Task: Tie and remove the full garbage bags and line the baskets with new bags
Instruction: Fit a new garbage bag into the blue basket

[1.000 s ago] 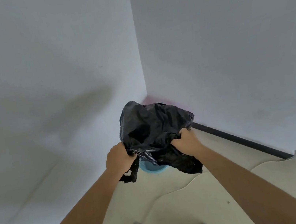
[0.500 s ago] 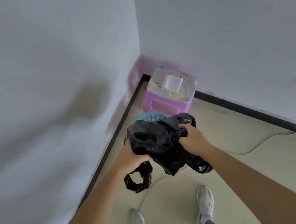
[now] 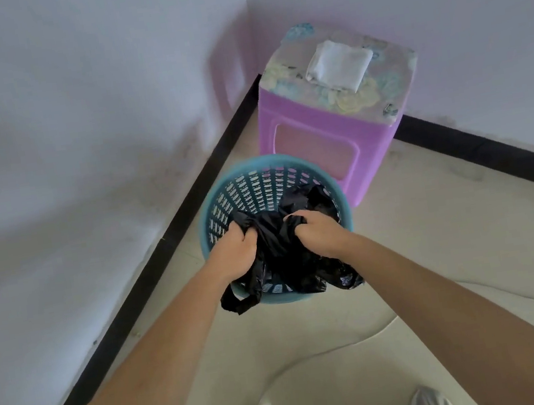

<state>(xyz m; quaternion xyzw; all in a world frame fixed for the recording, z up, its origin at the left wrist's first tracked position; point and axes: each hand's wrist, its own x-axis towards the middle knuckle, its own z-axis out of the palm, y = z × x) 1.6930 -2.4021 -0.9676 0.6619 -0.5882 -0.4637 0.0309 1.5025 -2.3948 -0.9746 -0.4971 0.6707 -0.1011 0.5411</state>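
A round blue perforated plastic basket point(image 3: 257, 183) stands on the floor in the room's corner. A black plastic garbage bag point(image 3: 280, 245) hangs down into it, crumpled, with its handles draped over the near rim. My left hand point(image 3: 236, 250) is fisted on the bag's left edge, over the basket's near left side. My right hand point(image 3: 320, 232) grips the bag's right edge, over the near right side. The bag's bottom inside the basket is hidden.
A pink plastic stool point(image 3: 334, 129) with a flowery top stands just behind the basket, a folded white bag point(image 3: 338, 65) lying on it. White walls with a black skirting point(image 3: 167, 238) meet at the corner. My shoe point(image 3: 429, 403) is at the bottom right on the cream floor.
I have leaned down towards the corner. Both hands have lowered the black bag from above the basket into its mouth.
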